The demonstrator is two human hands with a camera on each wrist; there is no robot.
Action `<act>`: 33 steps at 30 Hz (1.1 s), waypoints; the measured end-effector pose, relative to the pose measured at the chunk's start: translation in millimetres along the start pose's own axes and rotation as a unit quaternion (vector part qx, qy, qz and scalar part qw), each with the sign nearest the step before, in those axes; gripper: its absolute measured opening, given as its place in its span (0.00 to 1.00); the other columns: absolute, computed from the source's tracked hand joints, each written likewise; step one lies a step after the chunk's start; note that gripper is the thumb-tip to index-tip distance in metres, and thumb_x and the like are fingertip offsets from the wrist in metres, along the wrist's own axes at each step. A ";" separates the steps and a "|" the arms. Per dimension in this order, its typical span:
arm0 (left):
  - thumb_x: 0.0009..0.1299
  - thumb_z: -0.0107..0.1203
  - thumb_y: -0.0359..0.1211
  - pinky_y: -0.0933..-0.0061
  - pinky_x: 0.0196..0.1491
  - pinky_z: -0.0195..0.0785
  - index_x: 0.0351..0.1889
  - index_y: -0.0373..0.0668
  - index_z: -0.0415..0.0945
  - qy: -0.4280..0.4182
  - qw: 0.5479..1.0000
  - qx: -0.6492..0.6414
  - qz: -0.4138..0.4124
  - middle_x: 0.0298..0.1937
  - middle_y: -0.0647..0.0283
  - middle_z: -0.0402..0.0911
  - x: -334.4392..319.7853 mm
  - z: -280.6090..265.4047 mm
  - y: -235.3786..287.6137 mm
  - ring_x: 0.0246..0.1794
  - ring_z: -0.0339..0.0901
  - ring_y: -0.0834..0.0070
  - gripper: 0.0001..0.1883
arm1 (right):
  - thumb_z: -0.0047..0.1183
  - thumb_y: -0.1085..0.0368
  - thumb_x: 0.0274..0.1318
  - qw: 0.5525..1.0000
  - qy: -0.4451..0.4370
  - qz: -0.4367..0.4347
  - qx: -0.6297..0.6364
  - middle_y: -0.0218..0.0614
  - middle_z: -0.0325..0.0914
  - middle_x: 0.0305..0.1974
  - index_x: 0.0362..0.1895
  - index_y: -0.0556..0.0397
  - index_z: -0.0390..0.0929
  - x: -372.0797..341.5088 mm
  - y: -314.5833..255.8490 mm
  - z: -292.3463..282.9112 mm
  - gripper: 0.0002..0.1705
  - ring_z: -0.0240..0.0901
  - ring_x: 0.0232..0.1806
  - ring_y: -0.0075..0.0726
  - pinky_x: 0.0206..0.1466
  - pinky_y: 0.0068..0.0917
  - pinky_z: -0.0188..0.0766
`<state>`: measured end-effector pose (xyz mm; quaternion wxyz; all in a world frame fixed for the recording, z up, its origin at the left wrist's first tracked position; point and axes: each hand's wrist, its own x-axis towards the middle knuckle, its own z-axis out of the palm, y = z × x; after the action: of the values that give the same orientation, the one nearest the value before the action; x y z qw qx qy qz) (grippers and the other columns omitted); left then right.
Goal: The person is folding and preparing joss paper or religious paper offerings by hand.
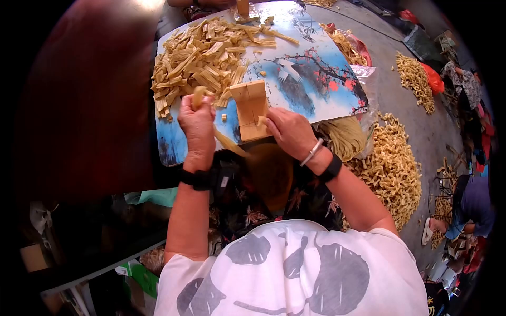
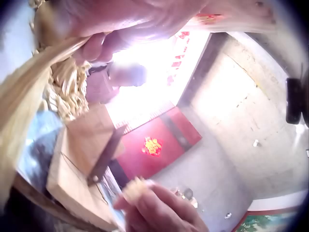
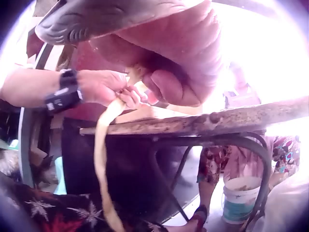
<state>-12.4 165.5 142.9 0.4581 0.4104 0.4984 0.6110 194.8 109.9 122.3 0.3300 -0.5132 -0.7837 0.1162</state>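
We see our left hand (image 1: 197,126) curled round a flat yellow strip (image 1: 227,141) hanging over the lap (image 3: 72,212): light, limp, we judge, best pinched flat near its end; then the wooden stand (image 1: 251,98), and our right hand (image 1: 291,131) pinching a short piece (image 1: 261,121)

Grey floor (image 1: 429,131) beside painted table (image 1: 337,102)

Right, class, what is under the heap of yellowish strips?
The heap lies on a painted tabletop, with blue showing at the heap's near edge; anything painted directly beneath is covered.
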 end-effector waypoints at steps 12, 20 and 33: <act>0.75 0.47 0.30 0.60 0.36 0.67 0.38 0.35 0.69 -0.146 0.952 0.260 0.068 0.34 0.51 0.75 -124.3 -1.7 -23.1 0.34 0.74 0.55 0.07 | 0.60 0.59 0.56 0.987 0.081 0.057 0.128 0.43 0.72 0.44 0.54 0.56 0.76 -67.5 -66.6 0.6 0.23 0.69 0.48 0.51 0.54 0.39 0.68; 0.69 0.53 0.28 0.63 0.47 0.73 0.49 0.35 0.72 -0.161 0.897 0.392 0.126 0.42 0.54 0.76 -164.5 -16.2 -39.2 0.39 0.77 0.63 0.12 | 0.51 0.64 0.65 0.946 0.089 0.174 0.260 0.42 0.74 0.38 0.43 0.52 0.83 -84.4 -59.7 13.8 0.10 0.74 0.39 0.46 0.43 0.34 0.72; 0.73 0.55 0.29 0.71 0.39 0.75 0.50 0.34 0.77 -0.219 0.871 -0.020 -0.439 0.41 0.58 0.82 -168.5 -27.1 -79.6 0.36 0.80 0.74 0.11 | 0.58 0.66 0.58 0.957 -0.037 0.105 0.267 0.40 0.75 0.29 0.37 0.55 0.79 -152.6 -67.7 7.3 0.06 0.77 0.32 0.47 0.37 0.33 0.75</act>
<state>14.6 2.6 52.5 0.7844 0.2634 0.5020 0.2515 179.8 -53.6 91.4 0.4121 -0.4815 -0.6771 0.3740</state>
